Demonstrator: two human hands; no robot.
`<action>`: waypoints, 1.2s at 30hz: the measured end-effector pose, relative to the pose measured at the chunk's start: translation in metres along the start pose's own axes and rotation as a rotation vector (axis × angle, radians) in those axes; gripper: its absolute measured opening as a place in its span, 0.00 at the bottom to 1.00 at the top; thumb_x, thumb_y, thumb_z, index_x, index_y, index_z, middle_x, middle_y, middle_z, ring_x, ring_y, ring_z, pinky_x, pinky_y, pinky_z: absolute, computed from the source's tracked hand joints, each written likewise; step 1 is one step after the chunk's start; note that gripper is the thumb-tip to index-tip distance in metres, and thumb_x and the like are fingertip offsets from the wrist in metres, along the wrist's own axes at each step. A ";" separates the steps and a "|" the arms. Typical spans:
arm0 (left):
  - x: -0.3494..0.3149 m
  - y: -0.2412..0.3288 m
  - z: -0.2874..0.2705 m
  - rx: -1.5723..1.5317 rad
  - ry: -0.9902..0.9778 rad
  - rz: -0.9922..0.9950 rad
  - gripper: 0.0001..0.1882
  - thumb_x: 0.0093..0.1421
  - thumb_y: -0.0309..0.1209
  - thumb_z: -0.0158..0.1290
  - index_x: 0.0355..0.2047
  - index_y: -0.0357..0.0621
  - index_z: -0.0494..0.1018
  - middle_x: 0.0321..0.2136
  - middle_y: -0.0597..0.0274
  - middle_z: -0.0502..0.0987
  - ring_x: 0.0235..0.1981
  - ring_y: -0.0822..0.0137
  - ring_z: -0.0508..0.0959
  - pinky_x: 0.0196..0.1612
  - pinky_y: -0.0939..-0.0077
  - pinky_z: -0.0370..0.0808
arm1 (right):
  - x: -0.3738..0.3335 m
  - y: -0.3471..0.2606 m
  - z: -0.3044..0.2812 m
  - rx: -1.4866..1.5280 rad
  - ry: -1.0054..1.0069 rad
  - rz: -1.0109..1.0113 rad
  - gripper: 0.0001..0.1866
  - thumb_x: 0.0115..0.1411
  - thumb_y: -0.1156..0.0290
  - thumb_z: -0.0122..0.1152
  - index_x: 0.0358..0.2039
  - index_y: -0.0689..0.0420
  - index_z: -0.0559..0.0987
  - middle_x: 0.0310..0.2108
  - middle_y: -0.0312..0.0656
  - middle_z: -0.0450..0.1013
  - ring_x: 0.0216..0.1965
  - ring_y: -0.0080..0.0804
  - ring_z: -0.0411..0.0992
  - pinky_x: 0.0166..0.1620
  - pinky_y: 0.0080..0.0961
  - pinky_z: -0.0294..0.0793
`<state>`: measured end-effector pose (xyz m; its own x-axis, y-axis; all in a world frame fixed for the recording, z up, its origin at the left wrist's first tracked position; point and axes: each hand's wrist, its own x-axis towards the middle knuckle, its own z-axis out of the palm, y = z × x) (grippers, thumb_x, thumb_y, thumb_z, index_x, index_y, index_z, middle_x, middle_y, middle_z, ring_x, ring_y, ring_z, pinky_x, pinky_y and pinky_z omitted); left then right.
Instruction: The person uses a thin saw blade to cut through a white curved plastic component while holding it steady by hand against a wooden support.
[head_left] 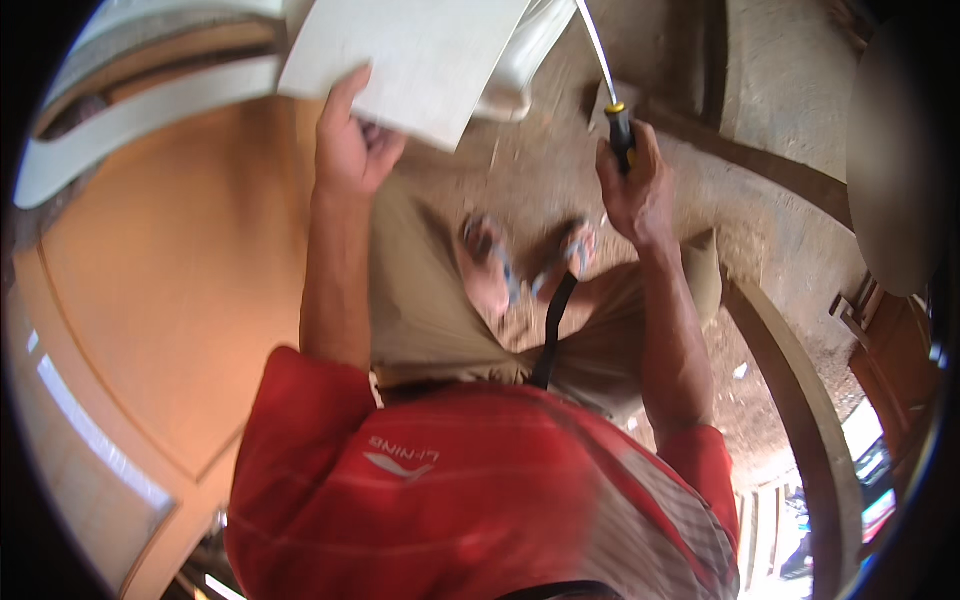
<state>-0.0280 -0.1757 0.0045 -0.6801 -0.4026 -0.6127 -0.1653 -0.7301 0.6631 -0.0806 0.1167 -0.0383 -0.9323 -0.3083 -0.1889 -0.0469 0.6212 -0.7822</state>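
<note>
At the top of the view, a flat white board (410, 60) lies tilted, its upper end cut off by the picture's edge. My left hand (352, 140) grips the board's near left edge, one digit on top and the others curled by the rim. To the right of the board, my right hand (640, 190) is wrapped around the black and yellow handle of a screwdriver (619, 130). Its long metal shaft points up and away, and the tip lies beyond the top edge. The screwdriver and the board are apart.
A large orange-brown wooden panel (170, 270) stands on my left, with a curved white piece (150, 125) above it. Under the board's right side is a white rounded object (515, 85). Wooden beams (790, 400) and a brown dirt floor (700, 180) lie on my right.
</note>
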 end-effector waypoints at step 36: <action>0.008 0.001 -0.010 -0.006 -0.214 0.051 0.13 0.64 0.38 0.56 0.38 0.39 0.71 0.21 0.69 0.68 0.13 0.78 0.55 0.12 0.84 0.50 | 0.037 -0.045 0.030 0.403 0.249 -0.480 0.19 0.65 0.59 0.58 0.42 0.66 0.74 0.24 0.55 0.74 0.27 0.51 0.74 0.34 0.43 0.70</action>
<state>-0.0270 -0.1853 -0.0041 -0.8238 -0.3134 -0.4724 -0.1225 -0.7151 0.6882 -0.1021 0.0559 -0.0282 -0.8987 -0.2777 0.3395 -0.3841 0.1245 -0.9149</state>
